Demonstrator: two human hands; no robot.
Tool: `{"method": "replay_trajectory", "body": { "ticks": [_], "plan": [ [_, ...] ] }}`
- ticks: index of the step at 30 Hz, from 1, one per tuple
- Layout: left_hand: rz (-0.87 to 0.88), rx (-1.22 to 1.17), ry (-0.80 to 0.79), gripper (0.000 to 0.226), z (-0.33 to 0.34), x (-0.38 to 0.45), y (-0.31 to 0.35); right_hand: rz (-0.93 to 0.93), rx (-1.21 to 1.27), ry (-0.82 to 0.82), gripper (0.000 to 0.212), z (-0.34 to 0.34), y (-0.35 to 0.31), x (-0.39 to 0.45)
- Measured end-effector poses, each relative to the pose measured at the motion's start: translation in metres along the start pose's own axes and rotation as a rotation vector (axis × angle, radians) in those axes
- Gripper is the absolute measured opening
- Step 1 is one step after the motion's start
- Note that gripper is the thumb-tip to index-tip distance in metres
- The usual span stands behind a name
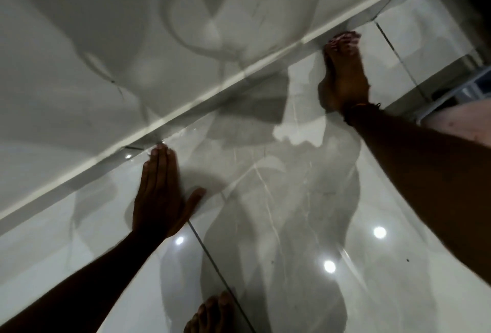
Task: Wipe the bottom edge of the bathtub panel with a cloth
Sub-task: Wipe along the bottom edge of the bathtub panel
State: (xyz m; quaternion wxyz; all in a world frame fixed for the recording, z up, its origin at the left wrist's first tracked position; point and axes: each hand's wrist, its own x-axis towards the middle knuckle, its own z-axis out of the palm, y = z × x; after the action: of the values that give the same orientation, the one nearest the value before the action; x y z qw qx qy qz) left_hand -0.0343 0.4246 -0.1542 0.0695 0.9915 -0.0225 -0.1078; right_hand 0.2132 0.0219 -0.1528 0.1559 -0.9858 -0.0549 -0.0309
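Observation:
The white bathtub panel (pixel 111 40) fills the upper left, and its bottom edge (pixel 202 98) runs diagonally from lower left to upper right, meeting the glossy floor. My right hand (pixel 344 74) reaches to that edge at the upper right, fingers curled against it over a small pale, blurred wad that looks like the cloth (pixel 345 38). A thin band circles the right wrist. My left hand (pixel 159 191) lies flat on the floor tile just below the edge, fingers together, thumb spread, holding nothing.
Glossy grey marble floor tiles (pixel 292 226) with dark grout lines reflect ceiling lights and my shadow. My bare foot (pixel 210 314) stands at the bottom centre. A dark doorway area and pale objects (pixel 462 93) lie at the far right.

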Motion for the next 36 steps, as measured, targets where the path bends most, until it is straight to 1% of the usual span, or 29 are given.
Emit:
{"method": "replay_trajectory", "body": {
  "ticks": [3, 4, 6, 7, 9, 11, 14, 17, 20, 22, 25, 30, 32, 34, 36],
  "plan": [
    [0.009, -0.008, -0.030, 0.109, -0.003, 0.000, -0.002, -0.165, 0.128, 0.084, 0.061, 0.018, -0.061, -0.039],
    [0.017, -0.013, -0.040, 0.107, -0.004, -0.002, -0.004, -0.184, 0.211, 0.083, 0.057, 0.023, -0.088, -0.054],
    [0.036, -0.015, -0.049, 0.104, -0.007, -0.007, -0.008, -0.161, 0.359, 0.026, 0.049, 0.032, -0.146, -0.086],
    [0.042, -0.006, -0.048, 0.104, -0.008, -0.010, -0.011, -0.139, 0.384, -0.010, 0.051, 0.037, -0.175, -0.102],
    [0.029, 0.021, -0.046, 0.105, -0.008, -0.018, -0.016, -0.107, 0.361, -0.052, 0.059, 0.049, -0.223, -0.126],
    [0.004, 0.037, -0.063, 0.107, -0.008, -0.021, -0.018, -0.091, 0.332, -0.067, 0.060, 0.056, -0.257, -0.142],
    [0.007, 0.022, -0.059, 0.106, -0.007, -0.021, -0.019, -0.169, 0.281, -0.102, 0.064, 0.061, -0.285, -0.160],
    [0.002, 0.001, -0.026, 0.104, -0.005, -0.020, -0.017, -0.237, 0.232, -0.086, 0.064, 0.065, -0.291, -0.167],
    [-0.013, -0.028, -0.018, 0.104, -0.004, -0.019, -0.015, -0.299, 0.148, -0.066, 0.059, 0.067, -0.285, -0.164],
    [-0.015, -0.036, -0.022, 0.105, -0.003, -0.020, -0.015, -0.316, 0.109, -0.045, 0.063, 0.069, -0.285, -0.166],
    [-0.024, -0.039, -0.013, 0.105, -0.003, -0.021, -0.018, -0.341, 0.100, -0.065, 0.068, 0.070, -0.286, -0.169],
    [-0.029, -0.017, -0.015, 0.111, -0.003, -0.008, -0.018, -0.387, 0.130, -0.045, 0.064, 0.061, -0.258, -0.150],
    [-0.041, -0.014, -0.012, 0.111, -0.003, -0.006, -0.016, -0.361, 0.130, -0.006, 0.064, 0.058, -0.236, -0.139],
    [-0.046, -0.014, -0.001, 0.110, -0.003, -0.006, -0.014, -0.287, 0.196, 0.020, 0.062, 0.050, -0.208, -0.126],
    [-0.038, -0.004, 0.004, 0.109, -0.003, -0.007, -0.013, -0.201, 0.247, -0.029, 0.062, 0.040, -0.178, -0.111]
  ]
}}
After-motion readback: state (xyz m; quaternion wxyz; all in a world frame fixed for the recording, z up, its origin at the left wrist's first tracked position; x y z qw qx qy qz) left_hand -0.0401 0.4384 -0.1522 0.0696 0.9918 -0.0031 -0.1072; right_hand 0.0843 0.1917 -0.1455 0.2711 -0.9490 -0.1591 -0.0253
